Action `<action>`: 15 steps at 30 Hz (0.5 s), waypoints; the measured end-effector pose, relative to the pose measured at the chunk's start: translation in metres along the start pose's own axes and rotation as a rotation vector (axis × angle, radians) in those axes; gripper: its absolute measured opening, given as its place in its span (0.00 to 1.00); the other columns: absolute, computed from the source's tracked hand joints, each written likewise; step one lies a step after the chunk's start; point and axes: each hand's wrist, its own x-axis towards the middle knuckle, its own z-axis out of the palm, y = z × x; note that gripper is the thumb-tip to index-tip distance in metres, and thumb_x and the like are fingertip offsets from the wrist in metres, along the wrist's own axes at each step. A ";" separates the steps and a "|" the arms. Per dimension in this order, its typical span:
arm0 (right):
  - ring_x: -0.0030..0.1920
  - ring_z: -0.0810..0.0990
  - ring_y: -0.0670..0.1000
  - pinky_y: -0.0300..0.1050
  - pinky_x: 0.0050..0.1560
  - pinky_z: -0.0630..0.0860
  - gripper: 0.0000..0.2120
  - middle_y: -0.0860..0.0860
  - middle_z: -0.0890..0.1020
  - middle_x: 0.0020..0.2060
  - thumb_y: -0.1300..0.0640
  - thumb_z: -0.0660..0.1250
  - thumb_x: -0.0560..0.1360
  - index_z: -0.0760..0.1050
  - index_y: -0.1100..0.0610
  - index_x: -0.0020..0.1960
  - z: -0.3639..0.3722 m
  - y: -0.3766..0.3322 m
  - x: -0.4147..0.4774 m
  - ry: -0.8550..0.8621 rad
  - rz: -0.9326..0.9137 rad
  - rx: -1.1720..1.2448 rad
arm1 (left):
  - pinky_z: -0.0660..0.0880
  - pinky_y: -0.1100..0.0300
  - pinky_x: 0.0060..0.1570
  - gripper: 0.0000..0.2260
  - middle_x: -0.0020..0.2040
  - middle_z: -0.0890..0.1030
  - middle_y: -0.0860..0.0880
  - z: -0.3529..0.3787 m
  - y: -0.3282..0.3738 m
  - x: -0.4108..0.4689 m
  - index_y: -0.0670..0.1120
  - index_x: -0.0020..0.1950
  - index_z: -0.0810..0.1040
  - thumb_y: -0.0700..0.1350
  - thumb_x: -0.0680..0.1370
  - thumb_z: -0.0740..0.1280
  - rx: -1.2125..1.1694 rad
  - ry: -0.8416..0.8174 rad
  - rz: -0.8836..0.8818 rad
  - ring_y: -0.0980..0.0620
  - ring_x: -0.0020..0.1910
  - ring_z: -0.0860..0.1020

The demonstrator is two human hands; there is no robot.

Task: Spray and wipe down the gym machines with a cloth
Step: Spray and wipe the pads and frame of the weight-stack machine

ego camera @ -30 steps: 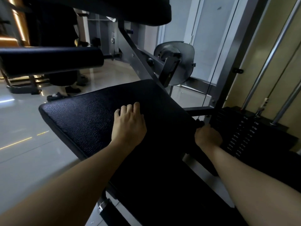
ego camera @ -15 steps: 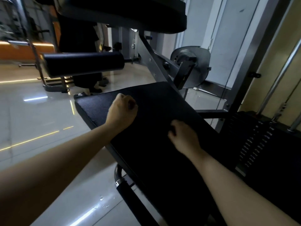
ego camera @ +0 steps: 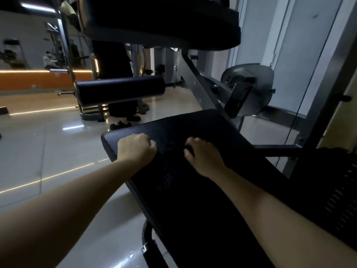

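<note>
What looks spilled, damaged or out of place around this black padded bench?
Small wet splashes lie on the glossy pale floor tiles beside the machine's chrome leg, bottom centre. The black textured pad itself looks intact.

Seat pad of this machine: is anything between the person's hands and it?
Nothing visible. The left hand and right hand both lie directly on the black seat pad, fingers curled. Whether either holds a cloth is too dark to tell.

Two hands (ego camera: pixel 136 149) (ego camera: pixel 202 158), two pads (ego camera: pixel 193 190) (ego camera: pixel 164 22), one roller (ego camera: pixel 119 89)
</note>
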 end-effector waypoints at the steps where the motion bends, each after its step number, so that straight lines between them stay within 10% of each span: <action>1: 0.48 0.79 0.58 0.53 0.48 0.75 0.10 0.54 0.78 0.51 0.49 0.59 0.82 0.71 0.54 0.57 0.000 0.022 0.010 0.025 0.077 -0.029 | 0.76 0.53 0.46 0.19 0.35 0.76 0.47 0.002 0.003 0.001 0.44 0.35 0.73 0.52 0.82 0.58 0.039 0.005 -0.002 0.44 0.39 0.78; 8: 0.59 0.77 0.64 0.58 0.59 0.69 0.16 0.62 0.78 0.59 0.52 0.55 0.84 0.70 0.61 0.65 0.002 0.161 0.074 0.125 0.605 -0.114 | 0.73 0.53 0.43 0.21 0.35 0.75 0.48 0.014 0.003 0.000 0.46 0.34 0.73 0.54 0.82 0.56 0.100 0.099 0.027 0.46 0.37 0.75; 15: 0.70 0.68 0.68 0.67 0.70 0.61 0.27 0.66 0.69 0.70 0.53 0.60 0.79 0.62 0.63 0.74 0.002 0.132 0.138 0.117 0.824 -0.087 | 0.72 0.52 0.45 0.20 0.41 0.81 0.44 0.022 0.003 0.006 0.44 0.39 0.79 0.55 0.81 0.57 0.131 0.158 0.026 0.43 0.42 0.78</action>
